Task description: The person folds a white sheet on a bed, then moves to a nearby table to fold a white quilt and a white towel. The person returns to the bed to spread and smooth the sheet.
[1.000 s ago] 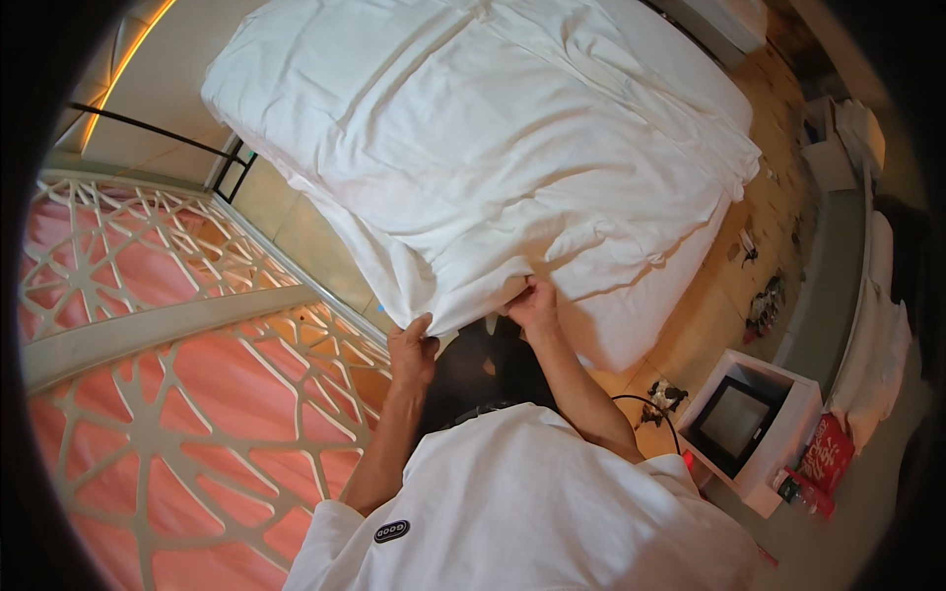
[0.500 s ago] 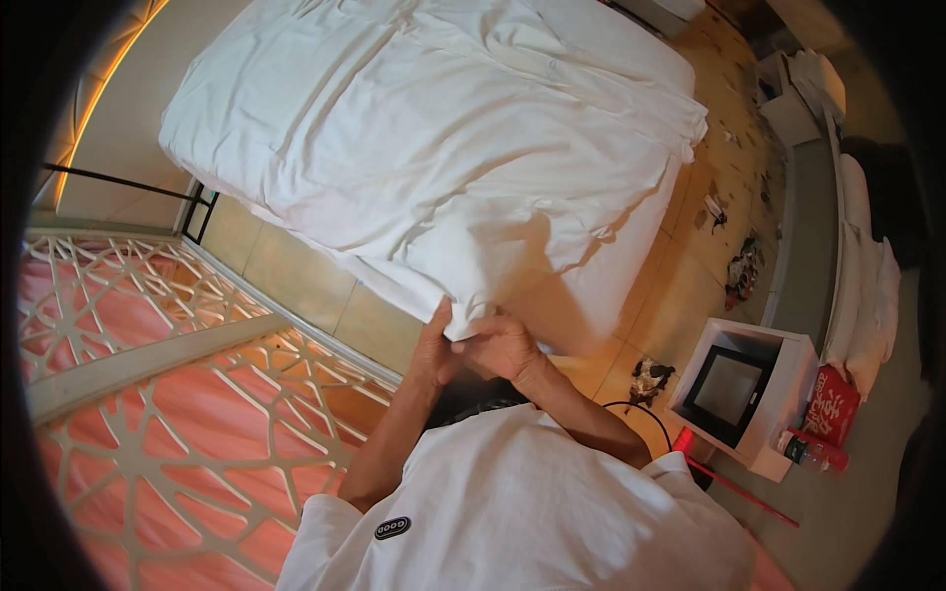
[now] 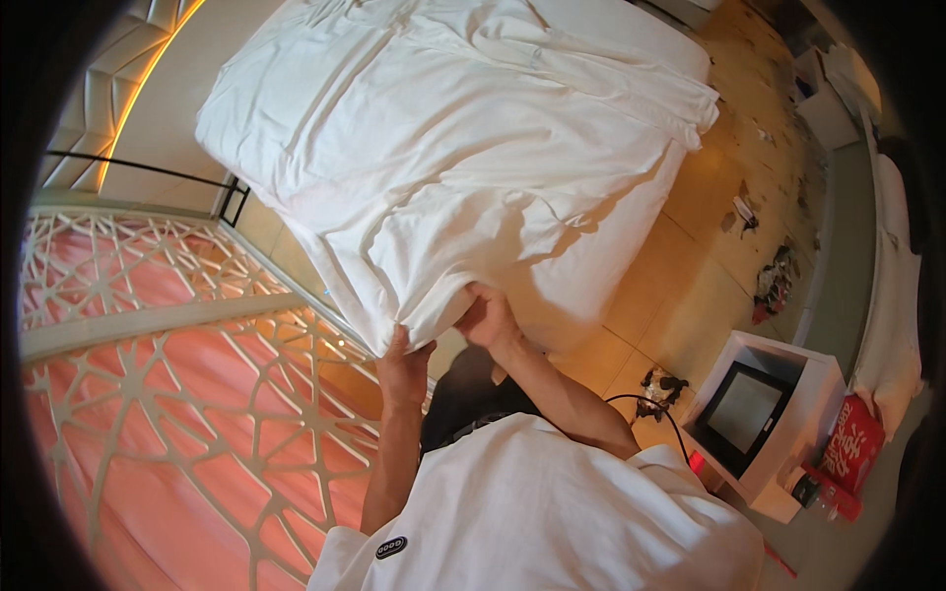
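A large, wrinkled white duvet cover or sheet (image 3: 434,177) spreads over the bed, and its near edge is pulled up toward me. My left hand (image 3: 403,366) pinches the near corner of this cloth, thumb on top. A short way to the right, my right hand (image 3: 485,317) grips the same edge, its fingers partly hidden by the fold. Between both hands the cloth hangs in a loose fold. Under it shows the white mattress side (image 3: 572,295) on the right.
A white latticed partition (image 3: 148,414) over pink material stands at the left. On the right are a white box-shaped cabinet (image 3: 813,394) with a black-framed panel, a red bag (image 3: 853,448) and a bottle (image 3: 818,492). Dark crumpled items (image 3: 776,281) lie on the tiled floor (image 3: 650,286).
My hands have moved apart along the cloth edge: the left one went left and slightly down, the right one slightly up. My view has shifted a little.
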Motion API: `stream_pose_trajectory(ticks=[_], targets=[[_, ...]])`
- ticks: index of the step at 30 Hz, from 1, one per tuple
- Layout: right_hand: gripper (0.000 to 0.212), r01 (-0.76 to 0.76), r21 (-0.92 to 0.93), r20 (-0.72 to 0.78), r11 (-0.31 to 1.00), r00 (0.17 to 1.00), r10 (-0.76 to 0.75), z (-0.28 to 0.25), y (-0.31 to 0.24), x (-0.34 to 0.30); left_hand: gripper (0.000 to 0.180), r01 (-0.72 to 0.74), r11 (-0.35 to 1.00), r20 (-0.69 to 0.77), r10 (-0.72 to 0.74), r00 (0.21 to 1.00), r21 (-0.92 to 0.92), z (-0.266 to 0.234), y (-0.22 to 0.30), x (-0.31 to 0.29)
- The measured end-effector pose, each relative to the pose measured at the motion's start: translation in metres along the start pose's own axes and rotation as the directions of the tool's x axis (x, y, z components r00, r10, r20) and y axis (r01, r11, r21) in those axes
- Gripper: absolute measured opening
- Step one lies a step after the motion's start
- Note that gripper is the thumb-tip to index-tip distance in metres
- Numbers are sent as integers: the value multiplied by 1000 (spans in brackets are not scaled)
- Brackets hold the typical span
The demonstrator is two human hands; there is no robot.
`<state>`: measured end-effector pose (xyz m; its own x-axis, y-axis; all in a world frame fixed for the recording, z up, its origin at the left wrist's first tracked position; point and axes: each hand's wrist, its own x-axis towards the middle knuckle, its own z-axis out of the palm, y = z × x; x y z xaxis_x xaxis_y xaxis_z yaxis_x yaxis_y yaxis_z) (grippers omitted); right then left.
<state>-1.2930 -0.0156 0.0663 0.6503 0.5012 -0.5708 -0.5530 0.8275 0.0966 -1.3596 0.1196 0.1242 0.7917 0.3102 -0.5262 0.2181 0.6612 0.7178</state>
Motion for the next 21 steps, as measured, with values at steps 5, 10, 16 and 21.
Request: stream_pose_trajectory(ticks=[5,10,16,21], targets=[[34,176,52,-70,983,982,-173,-28,-26,4,22,81,992,-69,-88,994,-102,-27,19,15],[46,320,0,-150,947,937,-316,-34,-71,-55,23,153,947,-195,-213,957,-281,-30,-6,53],[48,387,-429,29,816,909,-416,-13,-56,-110,30,619,743,318,-541,779,-253,-8,-72,38],[27,143,-747,-23,649,970,-241,-14,-20,-131,38,694,718,270,-680,681,57,43,-94,-17]])
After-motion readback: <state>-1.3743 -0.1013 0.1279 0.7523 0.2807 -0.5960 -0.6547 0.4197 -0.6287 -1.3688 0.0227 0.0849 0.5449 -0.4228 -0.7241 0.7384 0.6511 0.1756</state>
